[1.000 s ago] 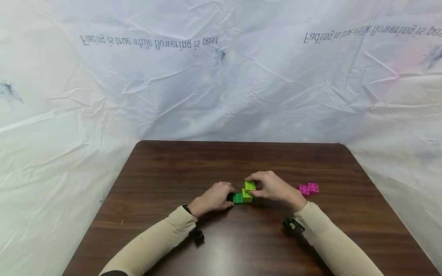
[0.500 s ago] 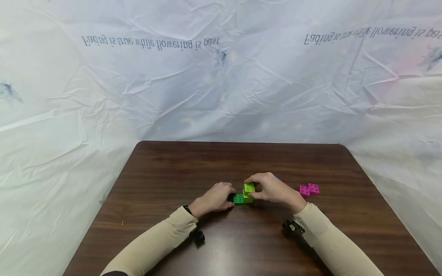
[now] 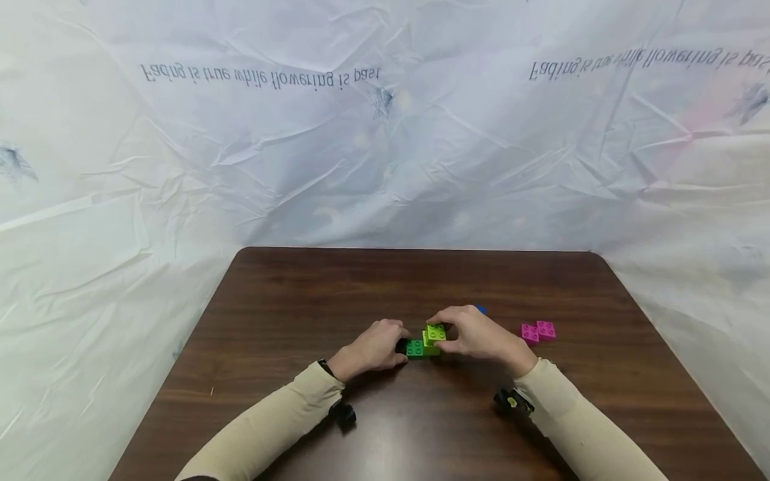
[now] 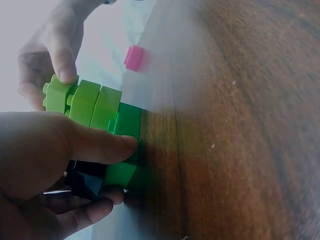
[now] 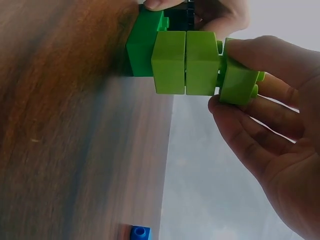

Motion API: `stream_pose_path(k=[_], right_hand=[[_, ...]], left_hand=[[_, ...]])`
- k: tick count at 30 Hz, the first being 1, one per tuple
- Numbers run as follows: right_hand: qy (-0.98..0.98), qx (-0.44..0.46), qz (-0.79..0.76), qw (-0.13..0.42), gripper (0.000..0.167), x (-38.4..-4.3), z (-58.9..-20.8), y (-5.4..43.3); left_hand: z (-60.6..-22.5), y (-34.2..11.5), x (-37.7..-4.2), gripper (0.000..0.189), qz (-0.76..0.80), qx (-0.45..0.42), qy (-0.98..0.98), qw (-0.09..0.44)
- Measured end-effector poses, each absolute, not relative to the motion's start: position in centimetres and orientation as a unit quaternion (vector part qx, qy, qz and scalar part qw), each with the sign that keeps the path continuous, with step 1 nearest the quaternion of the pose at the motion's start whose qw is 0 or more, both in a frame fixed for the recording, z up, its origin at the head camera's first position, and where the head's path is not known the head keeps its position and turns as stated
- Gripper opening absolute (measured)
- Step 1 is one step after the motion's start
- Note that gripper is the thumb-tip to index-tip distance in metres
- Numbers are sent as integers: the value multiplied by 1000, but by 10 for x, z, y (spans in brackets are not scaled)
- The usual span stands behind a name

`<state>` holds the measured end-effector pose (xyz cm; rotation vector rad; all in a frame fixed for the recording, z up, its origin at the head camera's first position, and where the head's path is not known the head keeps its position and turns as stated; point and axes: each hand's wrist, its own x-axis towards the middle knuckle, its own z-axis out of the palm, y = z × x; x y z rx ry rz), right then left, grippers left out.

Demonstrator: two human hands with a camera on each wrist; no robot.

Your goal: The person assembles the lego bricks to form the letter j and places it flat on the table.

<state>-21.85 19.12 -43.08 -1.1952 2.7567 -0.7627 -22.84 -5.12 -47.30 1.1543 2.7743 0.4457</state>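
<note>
My left hand (image 3: 374, 344) pinches the base of a small brick build, its thumb on a green toy brick (image 4: 129, 120) close over the table. Black bricks (image 4: 85, 184) sit on the base inside that grip, partly hidden by the fingers. At the build's right end stand two stacked lime bricks (image 5: 185, 62). My right hand (image 3: 475, 332) holds another lime brick (image 5: 239, 80) between thumb and fingers, right above that stack. This brick is slightly tilted, and studs of the brick below show in the narrow gap.
Two pink bricks (image 3: 538, 331) lie on the brown wooden table (image 3: 313, 287) to the right of my right hand. A blue brick (image 5: 140, 233) lies beyond that hand, mostly hidden in the head view. A pale printed sheet (image 3: 385, 160) hangs behind the table.
My right hand has come slightly lower and nearer with the lime brick, uncovering part of the blue brick behind it. The left hand keeps its hold.
</note>
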Motion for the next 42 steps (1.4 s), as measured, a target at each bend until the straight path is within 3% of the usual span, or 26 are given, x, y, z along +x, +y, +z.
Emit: stream_pose_path(k=[42], right_hand=[[883,-401,-246,15,36,-220,-437,191]], left_hand=[[-474,-48,-229,34,144,374,915,51]])
